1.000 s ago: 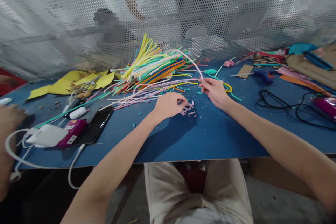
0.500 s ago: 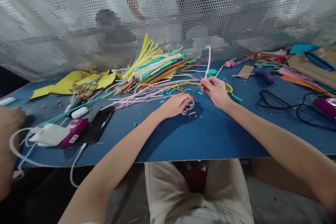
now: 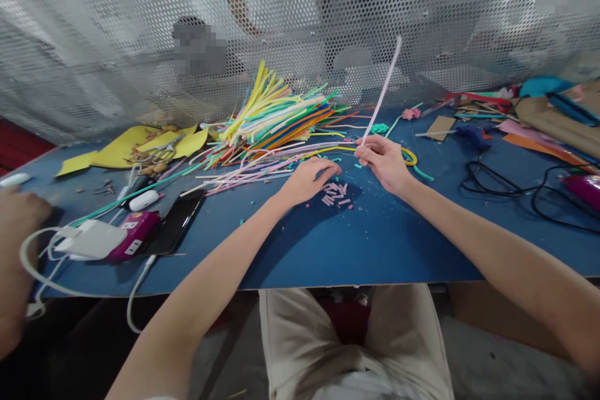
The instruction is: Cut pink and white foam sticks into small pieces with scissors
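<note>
My right hand (image 3: 384, 162) is closed, pinching a pale pink pipe cleaner (image 3: 383, 92) near its lower end. The stem stands up from the fingertips and leans to the right. My left hand (image 3: 307, 180) hovers just left of it with nothing visible in it, thumb and fingers apart. Beneath and beside its fingertips lies a small pile of short pink cut pieces (image 3: 334, 194) on the blue table (image 3: 319, 250). Tiny teal bits are scattered behind the pile. Past the right hand lies a yellow looped pipe cleaner (image 3: 410, 157).
A big bundle of coloured pipe cleaners (image 3: 281, 119) lies at the back. Scissors (image 3: 164, 149) rest on yellow sheets (image 3: 117, 149). A phone (image 3: 175, 225), a white charger (image 3: 96, 239) and cables crowd the left, near another person's hand (image 3: 25, 212). A glue gun (image 3: 471, 136) lies right.
The pink pipe cleaner, curved before, now stands straighter and higher, leaning right. My left hand has drawn back slightly left and up, uncovering more of the pink pieces.
</note>
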`<state>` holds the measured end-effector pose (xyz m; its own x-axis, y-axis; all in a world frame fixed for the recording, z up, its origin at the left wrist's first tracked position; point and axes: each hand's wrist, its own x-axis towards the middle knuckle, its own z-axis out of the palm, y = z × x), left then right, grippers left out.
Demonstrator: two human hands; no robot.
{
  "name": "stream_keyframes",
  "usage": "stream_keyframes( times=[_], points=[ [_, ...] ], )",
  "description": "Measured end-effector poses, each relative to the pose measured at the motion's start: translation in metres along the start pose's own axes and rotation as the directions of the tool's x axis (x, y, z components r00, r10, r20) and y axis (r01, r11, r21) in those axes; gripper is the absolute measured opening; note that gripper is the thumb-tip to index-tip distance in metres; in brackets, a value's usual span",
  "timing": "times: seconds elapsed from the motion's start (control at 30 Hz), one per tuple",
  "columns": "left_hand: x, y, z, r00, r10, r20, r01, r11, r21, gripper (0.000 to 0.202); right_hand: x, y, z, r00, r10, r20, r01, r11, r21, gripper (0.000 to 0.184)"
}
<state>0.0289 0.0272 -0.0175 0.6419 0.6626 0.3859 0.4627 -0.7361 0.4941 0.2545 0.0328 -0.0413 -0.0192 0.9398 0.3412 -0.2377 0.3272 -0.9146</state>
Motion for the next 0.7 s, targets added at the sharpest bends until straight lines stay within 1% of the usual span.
stream_keyframes(
  times=[0.07,0.13,0.2,0.3,0.4,0.47,0.6,0.7],
  points=[
    [0.0,0.0,0.001,0.996,-0.036,-0.08,0.034,0.999,-0.032,0.033,-0.002,-0.001,0.002,1.0,-0.006,0.013,0.007,1.0,-0.018,0.03],
    [0.0,0.0,0.003,0.985,-0.099,-0.139,0.088,0.992,-0.088,0.031,-0.004,-0.002,0.005,0.999,-0.016,0.032,0.017,0.999,-0.03,0.027],
    [0.0,-0.001,0.007,0.966,-0.196,-0.165,0.159,0.964,-0.214,0.032,-0.008,-0.003,0.008,0.998,-0.017,0.063,0.018,0.999,-0.03,0.026],
    [0.0,-0.002,0.012,0.931,-0.33,-0.154,0.224,0.853,-0.472,0.039,-0.014,-0.003,0.012,0.99,0.032,0.137,-0.024,0.998,-0.06,0.026],
    [0.0,-0.002,0.015,0.907,-0.397,-0.138,0.223,0.733,-0.642,0.043,-0.018,-0.001,0.013,0.974,0.087,0.21,-0.066,0.992,-0.103,0.031],
    [0.0,-0.001,0.016,0.896,-0.426,-0.124,0.219,0.669,-0.711,0.043,-0.019,0.0,0.014,0.97,0.1,0.223,-0.078,0.991,-0.105,0.032],
    [0.0,0.0,0.018,0.888,-0.454,-0.08,0.213,0.557,-0.803,0.041,-0.019,0.001,0.013,0.973,0.097,0.21,-0.074,0.991,-0.114,0.025],
    [0.0,0.001,0.019,0.888,-0.458,-0.032,0.234,0.512,-0.827,0.042,-0.018,0.0,0.013,0.973,0.103,0.207,-0.077,0.988,-0.131,0.025]
  ],
)
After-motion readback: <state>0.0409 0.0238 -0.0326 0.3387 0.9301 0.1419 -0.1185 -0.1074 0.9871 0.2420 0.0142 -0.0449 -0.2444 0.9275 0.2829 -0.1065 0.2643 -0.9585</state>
